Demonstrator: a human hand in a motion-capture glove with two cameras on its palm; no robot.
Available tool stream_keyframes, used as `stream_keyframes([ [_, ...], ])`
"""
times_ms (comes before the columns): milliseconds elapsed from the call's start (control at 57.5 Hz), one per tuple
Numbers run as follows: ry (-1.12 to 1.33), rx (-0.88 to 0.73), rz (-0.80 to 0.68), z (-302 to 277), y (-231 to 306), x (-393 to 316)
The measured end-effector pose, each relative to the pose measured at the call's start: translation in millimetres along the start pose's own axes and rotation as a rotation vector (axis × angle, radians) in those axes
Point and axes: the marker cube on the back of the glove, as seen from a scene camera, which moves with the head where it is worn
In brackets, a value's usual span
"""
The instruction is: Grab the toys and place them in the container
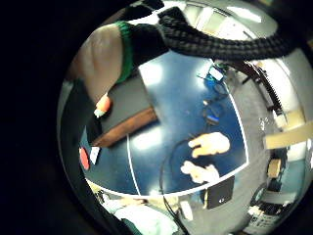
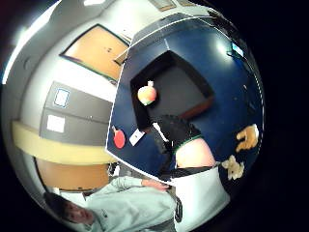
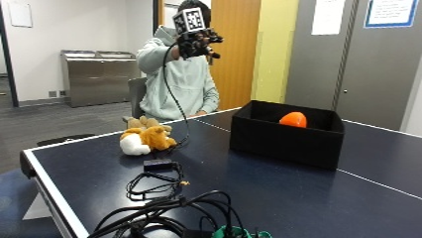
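Risk of snagging the cable

Outside view: right hand (image 3: 196, 43) is being held high, upper centre, fingers relaxed, holding nothing; plush toys (image 3: 146, 137) are lying left of centre, black container (image 3: 288, 139) at right holding an orange toy (image 3: 292, 119).

Thumb-side view: cable could be dragged across them.

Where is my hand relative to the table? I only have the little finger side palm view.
Observer: The right hand is raised in front of the person's head, high above the table, and no toy shows in it.
Operator: Is the orange toy properly inside?
Observer: Yes, the orange toy sits inside the black container, by its far wall.
Operator: Which plush is farther from the person?
Observer: The brown-and-white plush; the tan plush lies behind it.
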Motion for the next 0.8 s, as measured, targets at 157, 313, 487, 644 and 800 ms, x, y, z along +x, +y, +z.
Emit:
stream_keyframes([
  [157, 0.056, -0.047, 0.1, -5.4, 41.2, 94.0],
  [313, 0.068, -0.178, 0.257, 25.9, 48.5, 179.9],
  [487, 0.129, -0.228, 0.324, 88.6, 49.9, 262.0],
  [644, 0.147, -0.354, 0.394, 144.9, 58.1, 301.0],
  [800, 0.169, -0.487, 0.471, 181.5, 55.8, 321.9],
])
